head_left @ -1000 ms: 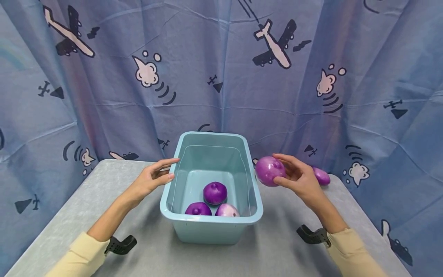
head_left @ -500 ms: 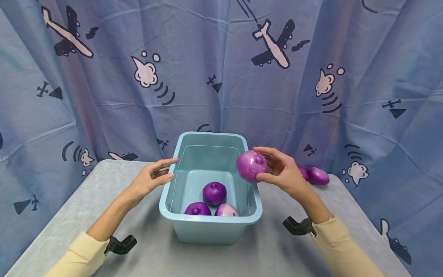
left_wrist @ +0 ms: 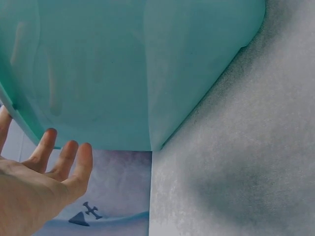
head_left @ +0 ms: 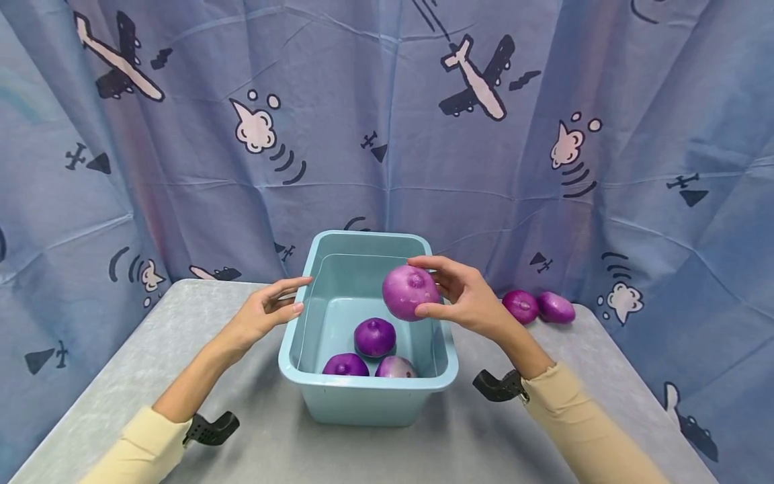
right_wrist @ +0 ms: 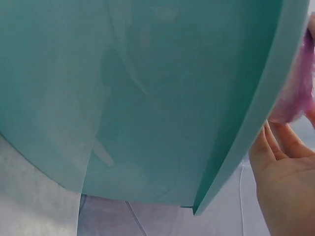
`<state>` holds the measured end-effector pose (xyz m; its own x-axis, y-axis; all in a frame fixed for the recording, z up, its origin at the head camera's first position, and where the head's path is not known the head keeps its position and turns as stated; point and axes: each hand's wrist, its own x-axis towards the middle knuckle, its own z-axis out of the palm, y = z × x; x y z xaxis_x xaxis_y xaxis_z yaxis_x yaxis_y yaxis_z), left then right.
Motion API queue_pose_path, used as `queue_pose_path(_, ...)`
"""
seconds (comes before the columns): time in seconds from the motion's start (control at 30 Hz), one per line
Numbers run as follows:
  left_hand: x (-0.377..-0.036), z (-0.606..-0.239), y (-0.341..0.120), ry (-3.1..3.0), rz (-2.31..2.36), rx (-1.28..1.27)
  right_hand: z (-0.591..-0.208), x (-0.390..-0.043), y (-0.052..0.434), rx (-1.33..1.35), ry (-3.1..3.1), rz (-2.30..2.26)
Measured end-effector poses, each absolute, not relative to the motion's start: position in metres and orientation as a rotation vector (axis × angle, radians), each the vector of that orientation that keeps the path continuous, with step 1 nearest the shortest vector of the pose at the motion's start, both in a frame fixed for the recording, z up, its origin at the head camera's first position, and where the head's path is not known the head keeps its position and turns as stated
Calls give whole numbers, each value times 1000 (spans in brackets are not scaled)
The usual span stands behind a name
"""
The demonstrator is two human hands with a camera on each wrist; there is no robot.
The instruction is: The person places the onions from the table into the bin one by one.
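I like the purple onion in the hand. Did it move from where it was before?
Yes. The onion in the right hand moved left, from outside the blue bin's right wall to above its inside.

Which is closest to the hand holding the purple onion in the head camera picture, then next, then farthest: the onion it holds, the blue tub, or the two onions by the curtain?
1. The held onion, gripped in the right hand over the tub.
2. The blue tub, just below and left of that hand.
3. The two onions by the curtain, on the table to the hand's right.
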<state>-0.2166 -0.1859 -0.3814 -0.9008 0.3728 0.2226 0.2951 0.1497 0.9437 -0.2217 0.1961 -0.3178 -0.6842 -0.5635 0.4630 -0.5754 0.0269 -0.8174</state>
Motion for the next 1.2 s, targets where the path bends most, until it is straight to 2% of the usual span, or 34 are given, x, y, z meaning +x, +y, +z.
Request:
queue_pose_path(0.33, -217, -381, -185, 2340, 1886, 683, -320, -218, 209, 1249, -2193, 1778)
queue_pose_path(1.2, -216, -382, -186, 2351, 1876, 663, -355, -204, 293, 779, -2388, 1706)
